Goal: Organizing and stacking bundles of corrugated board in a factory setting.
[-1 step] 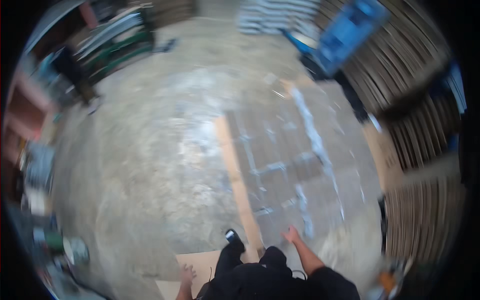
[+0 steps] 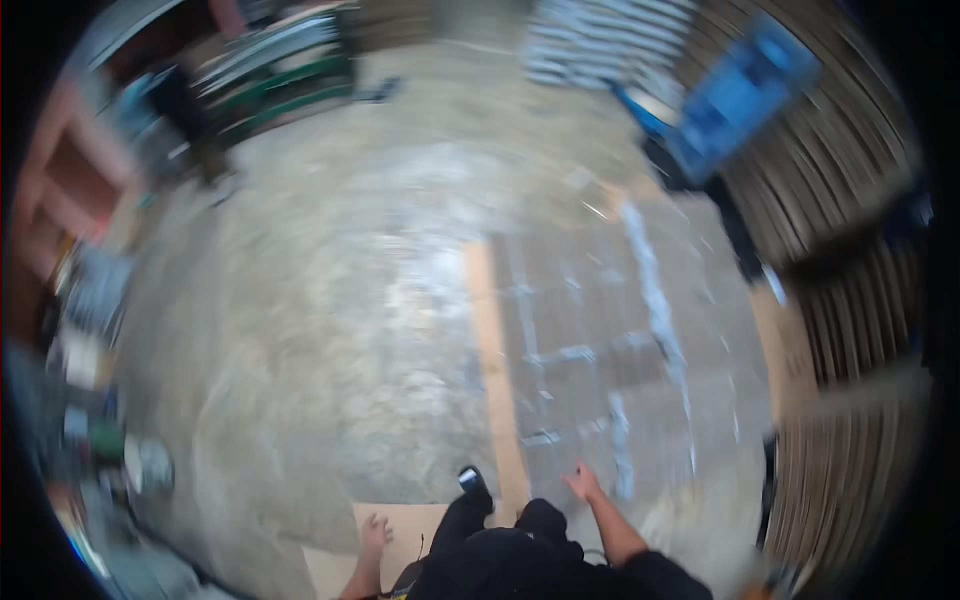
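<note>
My left hand (image 2: 377, 532) hangs low over a tan cardboard sheet (image 2: 415, 520) by my left leg. Its fingers are apart and slightly bent, with nothing in them. To the right, my right hand (image 2: 580, 481) is held out above a grey-brown mat of flattened cardboard (image 2: 560, 400) on the floor, joined with shiny strips of tape (image 2: 655, 300). Thumb and fingers of that hand are spread and hold nothing. Whether it touches the mat cannot be seen, as the picture is blurred.
Stacked flat cardboard (image 2: 850, 490) lines the right side. A blue crate-like object (image 2: 745, 100) leans at the far right, near a white stack (image 2: 605, 45). At the far left stand a green-framed rack (image 2: 275, 100) and a pink cabinet (image 2: 85, 180). A round container (image 2: 150, 467) sits near left.
The whole view has swung left, so the floor and surroundings appear farther right. Both hands stay empty and near my body; the left one shows slightly higher.
</note>
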Tool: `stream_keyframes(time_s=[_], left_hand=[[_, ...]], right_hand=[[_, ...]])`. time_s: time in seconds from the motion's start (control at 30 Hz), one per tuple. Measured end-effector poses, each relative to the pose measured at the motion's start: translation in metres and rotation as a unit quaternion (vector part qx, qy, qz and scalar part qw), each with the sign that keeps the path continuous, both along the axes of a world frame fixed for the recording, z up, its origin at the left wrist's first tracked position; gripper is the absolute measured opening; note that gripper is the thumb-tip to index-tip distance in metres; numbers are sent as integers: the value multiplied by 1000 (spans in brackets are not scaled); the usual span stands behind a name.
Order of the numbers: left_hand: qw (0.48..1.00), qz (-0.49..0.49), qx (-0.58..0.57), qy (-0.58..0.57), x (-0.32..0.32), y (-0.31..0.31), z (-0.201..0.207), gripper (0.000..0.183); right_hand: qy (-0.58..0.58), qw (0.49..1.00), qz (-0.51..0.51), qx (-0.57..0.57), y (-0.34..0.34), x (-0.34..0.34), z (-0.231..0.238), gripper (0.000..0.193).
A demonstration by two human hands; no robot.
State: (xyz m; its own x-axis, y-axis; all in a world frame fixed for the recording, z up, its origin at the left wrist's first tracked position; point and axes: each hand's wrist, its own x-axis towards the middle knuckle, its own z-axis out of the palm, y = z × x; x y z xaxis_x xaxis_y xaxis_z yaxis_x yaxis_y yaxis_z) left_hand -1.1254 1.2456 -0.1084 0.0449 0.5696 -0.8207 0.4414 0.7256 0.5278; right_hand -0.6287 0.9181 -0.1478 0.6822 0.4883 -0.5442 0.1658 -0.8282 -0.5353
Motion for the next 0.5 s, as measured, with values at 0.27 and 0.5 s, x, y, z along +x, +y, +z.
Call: stream_keyframes(time_s=[0.27,0.5], left_hand=[[984,65,123,-108,200,211,63,50],[986,-74,80,-123,295,377,78,41]], right_hand=[[159,964,80,195,249,69,-5,64],[180,982,-19,46,401,207,-15,61]])
